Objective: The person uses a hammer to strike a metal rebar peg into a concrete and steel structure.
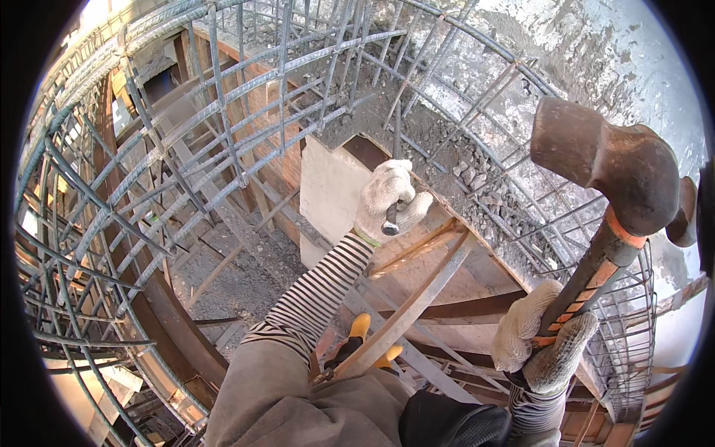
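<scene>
1. One hammer (614, 167), one metal rod (390, 223) and two gloved hands occupy the scene, with two yellow boots (360, 325) visible below; the surrounding steel bars (223, 97) are too numerous to count.
2. The left hand (389, 200), in a pale knit glove, curls closely around the rod, whose round butt end shows beside the fingers.
3. The right hand (545, 335), similarly gloved, wraps firmly around the hammer's handle.
4. The hammer, its thick brown head scuffed and its dark handle marked with orange, stands raised at the view's right, apart from the rod.
5. Dark and slender, the rod extends beyond the glove toward grey rubble (471, 176); whether its far end touches cannot be told.
</scene>
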